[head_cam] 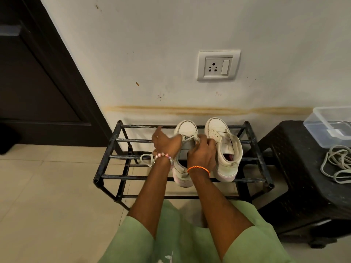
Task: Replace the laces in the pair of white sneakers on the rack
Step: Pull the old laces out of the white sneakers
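Observation:
Two white sneakers stand side by side on a black metal rack (106, 158), toes toward the wall. The left sneaker (187, 130) has a white lace (190, 138) crossing its lower eyelets. My left hand (165, 143) pinches the lace at the shoe's left side, and a loop of that lace (146, 160) hangs down by my beaded wrist. My right hand (202, 152) pinches the lace at the shoe's right side and covers its tongue. The right sneaker (224, 147) has bare eyelets and no lace.
A black plastic stool (296, 179) stands right of the rack, carrying a clear plastic box (330, 126) and a loose pile of pale laces (336, 164). A wall socket (218, 66) is above the shoes, a dark door (38, 82) at left. Tiled floor lies left of the rack.

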A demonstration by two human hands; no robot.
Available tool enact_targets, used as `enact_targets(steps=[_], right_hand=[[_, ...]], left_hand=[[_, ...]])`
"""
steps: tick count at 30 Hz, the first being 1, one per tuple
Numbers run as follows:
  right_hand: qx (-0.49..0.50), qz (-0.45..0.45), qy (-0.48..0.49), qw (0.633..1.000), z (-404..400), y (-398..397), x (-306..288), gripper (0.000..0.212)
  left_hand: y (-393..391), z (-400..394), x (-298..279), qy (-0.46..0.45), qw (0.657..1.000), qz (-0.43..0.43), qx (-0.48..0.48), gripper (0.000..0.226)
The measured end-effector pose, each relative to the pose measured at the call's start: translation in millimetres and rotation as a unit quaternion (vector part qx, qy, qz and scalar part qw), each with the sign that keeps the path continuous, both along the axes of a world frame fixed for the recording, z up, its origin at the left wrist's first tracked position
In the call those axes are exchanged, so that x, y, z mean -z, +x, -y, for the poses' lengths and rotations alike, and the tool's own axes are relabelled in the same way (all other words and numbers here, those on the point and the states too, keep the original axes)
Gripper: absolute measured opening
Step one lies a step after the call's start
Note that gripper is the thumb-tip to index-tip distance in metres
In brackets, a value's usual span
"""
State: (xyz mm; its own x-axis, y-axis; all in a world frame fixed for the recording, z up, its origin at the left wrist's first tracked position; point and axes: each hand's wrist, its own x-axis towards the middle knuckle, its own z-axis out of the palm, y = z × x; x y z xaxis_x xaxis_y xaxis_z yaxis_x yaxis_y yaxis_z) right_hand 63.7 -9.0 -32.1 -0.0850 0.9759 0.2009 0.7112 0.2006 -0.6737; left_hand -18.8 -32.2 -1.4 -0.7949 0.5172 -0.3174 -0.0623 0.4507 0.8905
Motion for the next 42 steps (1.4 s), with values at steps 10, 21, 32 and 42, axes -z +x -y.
enact_targets(steps=[10,21,32,42], right_hand=[[-0.149,0.203,-0.005,0.968,-14.6,-2.9,-4.8,0.03],[-0.056,-0.022,-0.016,0.998,-27.6,-1.0,-1.7,0.013],[0.114,-0.147,-0.146,0.972,-60.2,-10.6,-17.6,0.018],[-0.226,0.242,0.018,0.943,-47.1,-2.2,-14.5,0.025]], left_hand=[[27.9,14.7,21.2,0.058,0.994,-0.089,-0.011,0.034],[42.4,8.0,32.4,-0.054,0.976,-0.211,0.018,0.04],[47.0,4.8,33.5,-0.081,0.976,-0.204,0.003,0.04],[46.6,-0.4,41.2,-0.059,0.977,-0.203,-0.035,0.028]])
